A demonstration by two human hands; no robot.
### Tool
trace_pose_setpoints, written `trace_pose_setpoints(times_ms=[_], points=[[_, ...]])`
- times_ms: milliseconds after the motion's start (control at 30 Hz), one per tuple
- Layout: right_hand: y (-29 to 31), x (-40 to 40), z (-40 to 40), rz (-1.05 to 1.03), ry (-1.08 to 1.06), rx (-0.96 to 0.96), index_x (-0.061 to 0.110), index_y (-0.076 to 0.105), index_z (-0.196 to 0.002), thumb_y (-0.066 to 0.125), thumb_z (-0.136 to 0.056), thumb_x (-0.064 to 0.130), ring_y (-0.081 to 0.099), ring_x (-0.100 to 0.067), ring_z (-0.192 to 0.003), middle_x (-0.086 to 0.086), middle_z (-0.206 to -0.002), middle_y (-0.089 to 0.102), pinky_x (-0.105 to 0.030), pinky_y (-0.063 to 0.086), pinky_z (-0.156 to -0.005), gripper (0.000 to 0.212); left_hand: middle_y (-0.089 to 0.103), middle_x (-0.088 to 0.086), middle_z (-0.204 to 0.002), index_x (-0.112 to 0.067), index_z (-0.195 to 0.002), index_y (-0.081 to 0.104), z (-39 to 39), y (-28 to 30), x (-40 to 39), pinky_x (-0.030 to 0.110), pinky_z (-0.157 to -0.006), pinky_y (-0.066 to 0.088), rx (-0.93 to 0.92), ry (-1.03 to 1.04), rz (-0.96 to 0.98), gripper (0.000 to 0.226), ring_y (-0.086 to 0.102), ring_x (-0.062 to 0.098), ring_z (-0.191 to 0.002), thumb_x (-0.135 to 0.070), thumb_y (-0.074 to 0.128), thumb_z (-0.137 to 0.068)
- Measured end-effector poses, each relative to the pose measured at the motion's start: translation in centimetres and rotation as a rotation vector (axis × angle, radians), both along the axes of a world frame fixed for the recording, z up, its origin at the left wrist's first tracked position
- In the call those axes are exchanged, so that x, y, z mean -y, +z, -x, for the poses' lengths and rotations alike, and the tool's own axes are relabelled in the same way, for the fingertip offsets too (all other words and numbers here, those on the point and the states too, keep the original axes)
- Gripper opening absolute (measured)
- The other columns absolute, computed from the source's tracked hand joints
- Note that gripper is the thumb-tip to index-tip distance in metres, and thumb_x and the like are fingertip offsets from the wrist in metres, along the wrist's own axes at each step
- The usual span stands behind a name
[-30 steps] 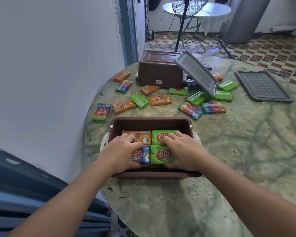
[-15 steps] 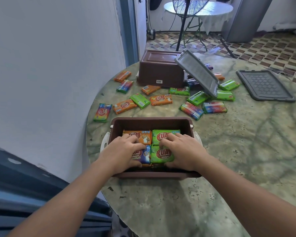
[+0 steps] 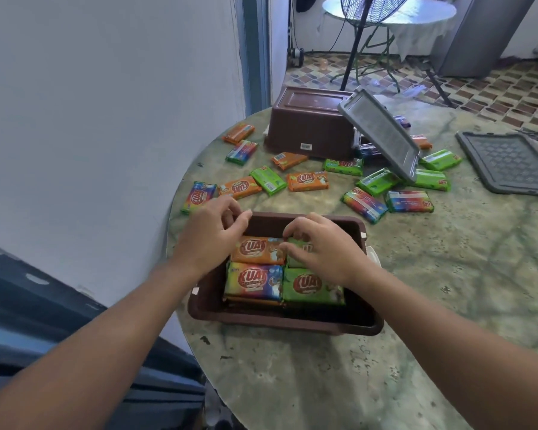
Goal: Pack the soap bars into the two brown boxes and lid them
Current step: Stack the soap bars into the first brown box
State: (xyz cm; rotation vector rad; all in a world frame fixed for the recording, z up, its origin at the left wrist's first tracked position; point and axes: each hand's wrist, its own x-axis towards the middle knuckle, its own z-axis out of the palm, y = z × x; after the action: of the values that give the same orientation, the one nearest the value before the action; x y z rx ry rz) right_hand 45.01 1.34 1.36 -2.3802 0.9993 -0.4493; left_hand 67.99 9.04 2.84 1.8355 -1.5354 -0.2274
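The left hand [image 3: 210, 235] hovers over the far left corner of the near box [image 3: 280, 322], fingers loosely curled, thumb and fingertips close together over the rim; whether they pinch anything cannot be told. The right hand [image 3: 320, 246] reaches into the same box, its fingers bent down on the far green bar [image 3: 294, 259], which it partly hides; a firm grip cannot be made out.

The near box sits open at the bench [image 3: 448, 290] edge nearest the person. Its top layer shows four bars: an orange bar [image 3: 257, 250] at far left, the green one under the right hand, a rainbow bar [image 3: 253, 280] at near left and another green bar [image 3: 312, 287] at near right. More bars lie beneath them.

The second box [image 3: 311, 122] stands upside down at the far side of the bench. A grey lid [image 3: 379, 133] leans tilted against its right side. Another grey lid [image 3: 510, 162] lies flat near the right edge. Loose bars [image 3: 306, 180] in orange, green and rainbow wrappers are scattered on the bench between the two boxes.
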Motion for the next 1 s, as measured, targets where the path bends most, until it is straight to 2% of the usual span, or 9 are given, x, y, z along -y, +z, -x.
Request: trace_pose_setpoints(times_ms=[100, 200, 333, 433, 533, 633, 700, 867, 1000], points=[[0.7, 1.9, -3.9, -0.008, -0.021, 0.102, 0.032, 0.065, -0.11, 0.066, -0.098, 0.046, 0.056, -0.002, -0.091, 0.017, -0.101, 0.056, -0.028, 0.052, -0.078, 0.019, 0.063, -0.003, -0.071, -0.023, -0.088, 0.064, -2.5, 0.8, 2.6, 0.035, -0.059, 0.047, -0.017, 0.148, -0.04, 0.017, 0.06, 0.016, -0.068, -0.037, 0.065, -0.097], [0.8, 4.9, -7.8, -0.003, -0.04, 0.094, 0.028, 0.066, -0.11, 0.064, -0.098, 0.042, 0.058, -0.008, -0.092, 0.013, -0.1, 0.059, -0.034, 0.054, -0.082, 0.018, 0.064, -0.002, -0.08, -0.022, -0.091, 0.062, -5.7, 0.0, 5.4, 0.034, -0.066, 0.046, -0.014, 0.236, -0.158, 0.015, 0.062, 0.023, -0.079, -0.036, 0.063, -0.098], [-0.1, 9.4, -11.9, -0.026, 0.001, -0.123, 0.023, 0.065, -0.121, 0.066, -0.097, 0.039, 0.059, -0.018, -0.103, 0.001, -0.115, 0.064, -0.039, 0.052, -0.092, 0.029, 0.064, 0.001, -0.097, -0.019, -0.102, 0.059, -9.5, -2.9, 8.5, 0.037, -0.08, 0.051, 0.006, 0.263, -0.38, 0.021, 0.062, 0.026, -0.096, -0.037, 0.064, -0.094], [-1.4, 12.0, -14.5, -0.09, 0.057, -0.316, 0.02, 0.06, -0.133, 0.066, -0.097, 0.038, 0.059, -0.026, -0.117, -0.005, -0.131, 0.062, -0.04, 0.05, -0.098, 0.04, 0.06, 0.013, -0.119, -0.015, -0.119, 0.053, -11.6, -4.7, 10.4, 0.039, -0.085, 0.048, 0.11, 0.266, -0.578, 0.042, 0.058, 0.033, -0.109, -0.045, 0.063, -0.091], [-2.9, 13.9, -16.9, -0.118, 0.096, -0.415, 0.02, 0.053, -0.144, 0.066, -0.098, 0.035, 0.055, -0.03, -0.128, -0.007, -0.143, 0.056, -0.038, 0.047, -0.103, 0.05, 0.048, 0.021, -0.138, -0.01, -0.14, 0.043, -12.7, -5.7, 12.2, 0.042, -0.1, 0.043, 0.221, 0.275, -0.699, 0.063, 0.047, 0.038, -0.128, -0.047, 0.061, -0.093], [-4.4, 15.5, -19.0, -0.106, 0.142, -0.452, 0.024, 0.044, -0.152, 0.066, -0.096, 0.03, 0.048, -0.03, -0.137, -0.005, -0.156, 0.043, -0.041, 0.042, -0.11, 0.061, 0.041, 0.023, -0.145, -0.009, -0.146, 0.034, -13.5, -6.3, 13.9, 0.044, -0.102, 0.042, 0.254, 0.291, -0.755, 0.068, 0.037, 0.039, -0.135, -0.046, 0.06, -0.094], [-5.5, 16.6, -20.3, -0.075, 0.167, -0.479, 0.024, 0.035, -0.156, 0.067, -0.093, 0.026, 0.042, -0.031, -0.142, -0.006, -0.16, 0.036, -0.045, 0.04, -0.114, 0.071, 0.04, 0.022, -0.145, -0.01, -0.146, 0.032, -14.3, -7.1, 14.8, 0.044, -0.101, 0.042, 0.256, 0.297, -0.787, 0.072, 0.037, 0.039, -0.134, -0.048, 0.061, -0.092], [-6.9, 18.7, -22.0, 0.003, 0.229, -0.599, 0.019, 0.016, -0.164, 0.061, -0.094, 0.018, 0.019, -0.029, -0.156, -0.008, -0.171, 0.017, -0.046, 0.027, -0.123, 0.083, 0.039, 0.022, -0.145, -0.009, -0.149, 0.028, -15.2, -9.4, 15.5, 0.046, -0.104, 0.042, 0.246, 0.321, -0.812, 0.081, 0.039, 0.039, -0.134, -0.05, 0.065, -0.089], [-8.0, 19.5, -22.5, 0.07, 0.211, -0.697, 0.027, 0.024, -0.16, 0.057, -0.096, 0.035, 0.028, -0.034, -0.147, -0.005, -0.163, 0.029, -0.053, 0.032, -0.117, 0.072, 0.037, 0.023, -0.143, -0.005, -0.146, 0.028, -15.6, -10.5, 15.8, 0.046, -0.103, 0.042, 0.237, 0.36, -0.736, 0.077, 0.041, 0.041, -0.129, -0.044, 0.065, -0.091]])
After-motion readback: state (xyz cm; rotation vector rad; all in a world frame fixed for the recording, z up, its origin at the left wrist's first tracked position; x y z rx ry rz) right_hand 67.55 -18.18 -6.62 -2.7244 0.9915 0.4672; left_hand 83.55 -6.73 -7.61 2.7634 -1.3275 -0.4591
